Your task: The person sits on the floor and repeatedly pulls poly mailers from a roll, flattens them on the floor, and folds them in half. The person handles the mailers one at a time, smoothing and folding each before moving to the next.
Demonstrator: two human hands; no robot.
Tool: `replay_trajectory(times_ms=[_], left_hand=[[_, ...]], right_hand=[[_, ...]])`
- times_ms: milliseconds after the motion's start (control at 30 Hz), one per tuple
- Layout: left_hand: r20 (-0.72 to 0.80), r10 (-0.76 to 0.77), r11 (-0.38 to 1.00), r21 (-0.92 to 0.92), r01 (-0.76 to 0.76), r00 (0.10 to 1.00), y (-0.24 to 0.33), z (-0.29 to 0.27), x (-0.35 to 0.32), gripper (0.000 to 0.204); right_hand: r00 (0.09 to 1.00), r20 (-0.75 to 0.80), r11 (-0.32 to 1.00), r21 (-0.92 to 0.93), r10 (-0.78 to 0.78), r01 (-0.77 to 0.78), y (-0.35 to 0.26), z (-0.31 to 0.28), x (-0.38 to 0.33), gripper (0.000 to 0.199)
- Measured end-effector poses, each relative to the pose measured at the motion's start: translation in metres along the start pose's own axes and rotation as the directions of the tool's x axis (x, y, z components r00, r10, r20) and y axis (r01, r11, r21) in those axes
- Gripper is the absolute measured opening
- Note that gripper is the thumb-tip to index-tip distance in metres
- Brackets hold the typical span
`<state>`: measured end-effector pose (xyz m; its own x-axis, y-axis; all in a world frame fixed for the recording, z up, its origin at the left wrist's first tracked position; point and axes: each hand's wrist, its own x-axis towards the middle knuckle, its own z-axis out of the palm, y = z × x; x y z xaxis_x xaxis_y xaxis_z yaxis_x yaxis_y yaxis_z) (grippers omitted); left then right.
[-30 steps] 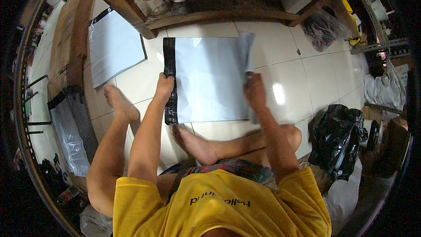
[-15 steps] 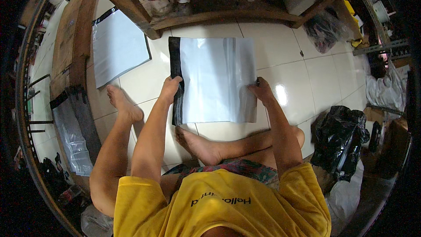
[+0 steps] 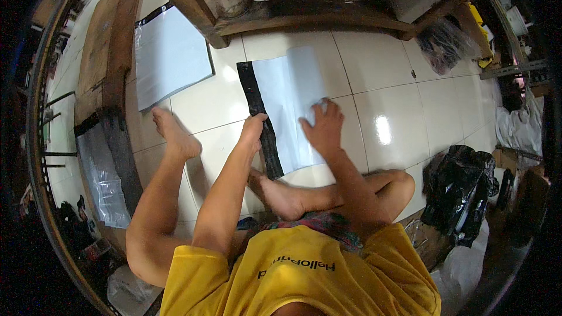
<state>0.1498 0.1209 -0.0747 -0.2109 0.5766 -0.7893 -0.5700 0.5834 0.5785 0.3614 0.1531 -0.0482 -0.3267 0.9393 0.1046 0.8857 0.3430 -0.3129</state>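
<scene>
A white plastic mailing bag (image 3: pixel 287 96) with a black strip along its left edge is in front of me, above the tiled floor. My left hand (image 3: pixel 253 127) pinches that black strip near its middle. At the bag's right side my right hand (image 3: pixel 325 127) has its fingers spread, overlapping the edge; whether it presses on the plastic I cannot tell. The bag looks narrower on the right, its edge apparently turned over. Farther left, more white bags (image 3: pixel 172 52) with a black top edge lie flat on the floor.
A wooden board (image 3: pixel 105 41) runs along the left, with grey-and-black plastic (image 3: pixel 105 169) at its near end. A wooden shelf frame (image 3: pixel 316 22) stands beyond. On the right are a black plastic bag (image 3: pixel 459 187), a clear bag (image 3: pixel 442 47) and a white bag (image 3: pixel 521 123). My bare feet (image 3: pixel 178 134) flank the work.
My right hand has left its grip on the bag's right edge, moved left and spread its fingers. The bag is tilted and narrower now. The left hand still holds the black strip.
</scene>
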Motion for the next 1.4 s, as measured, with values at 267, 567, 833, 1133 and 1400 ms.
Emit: replay_trajectory(times_ms=[267, 567, 833, 1133, 1400], left_hand=[[-0.021, 0.099, 0.993, 0.071, -0.097, 0.995, -0.002, 0.003, -0.004, 0.02], [0.025, 0.126, 0.987, 0.098, -0.128, 0.992, 0.002, 0.01, -0.016, 0.028], [0.098, 0.116, 0.993, -0.006, -0.116, 0.988, -0.015, -0.005, 0.009, 0.072], [0.198, 0.281, 0.954, 0.053, -0.296, 0.939, 0.011, -0.006, -0.032, 0.074], [0.023, 0.684, 0.704, 0.242, -0.668, 0.729, 0.028, 0.056, -0.103, 0.064]], right_hand=[[0.944, 0.328, 0.983, 0.172, 0.012, -0.072, 0.037, 0.016, 0.025, 0.124], [0.904, 0.404, 0.926, 0.273, 0.137, -0.262, 0.054, 0.019, 0.036, 0.107], [0.96, 0.281, 0.915, 0.386, 0.006, -0.119, 0.005, 0.005, 0.041, 0.059], [0.737, 0.676, 0.516, 0.635, -0.012, -0.575, -0.051, -0.007, 0.047, 0.098], [0.972, 0.227, 0.403, 0.885, 0.06, -0.231, -0.048, -0.037, 0.048, 0.077]])
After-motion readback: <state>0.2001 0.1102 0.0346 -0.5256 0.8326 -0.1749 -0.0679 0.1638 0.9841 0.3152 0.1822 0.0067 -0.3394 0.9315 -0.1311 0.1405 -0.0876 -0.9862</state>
